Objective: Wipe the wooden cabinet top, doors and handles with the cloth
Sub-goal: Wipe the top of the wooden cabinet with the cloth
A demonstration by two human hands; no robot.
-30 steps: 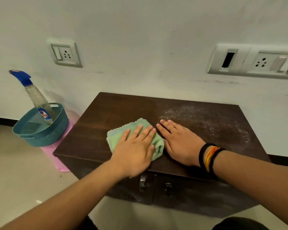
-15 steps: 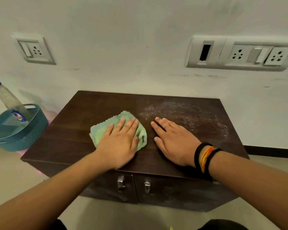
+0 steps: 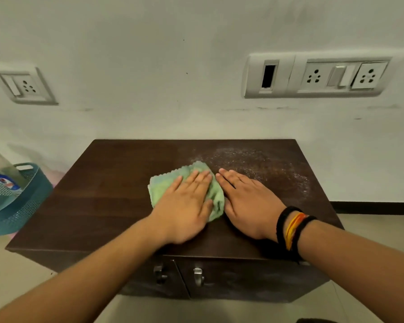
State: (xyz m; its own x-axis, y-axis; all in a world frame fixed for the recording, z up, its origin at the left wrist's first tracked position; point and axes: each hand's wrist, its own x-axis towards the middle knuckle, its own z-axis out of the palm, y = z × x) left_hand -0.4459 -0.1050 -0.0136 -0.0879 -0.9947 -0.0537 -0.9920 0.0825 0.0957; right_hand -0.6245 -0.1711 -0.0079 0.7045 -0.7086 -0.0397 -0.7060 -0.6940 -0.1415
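Observation:
A dark wooden cabinet stands against the wall, and its top (image 3: 103, 194) fills the middle of the view. A green cloth (image 3: 163, 185) lies near the centre of the top. My left hand (image 3: 184, 206) presses flat on the cloth with fingers spread. My right hand (image 3: 247, 206) lies flat on the bare wood just right of the cloth, touching its edge. A whitish dusty patch (image 3: 254, 164) covers the back right of the top. Two metal handles (image 3: 159, 273) (image 3: 198, 276) sit on the doors below the front edge.
A teal basket (image 3: 14, 213) holding a spray bottle (image 3: 0, 169) stands on a pink stool left of the cabinet. Wall sockets (image 3: 26, 86) (image 3: 317, 75) sit above. Black and orange bands circle my right wrist (image 3: 292, 231). Tiled floor surrounds the cabinet.
My left hand has slid the cloth rightward across the top, closing the gap to my right hand. The view has shifted right, so the basket sits further left.

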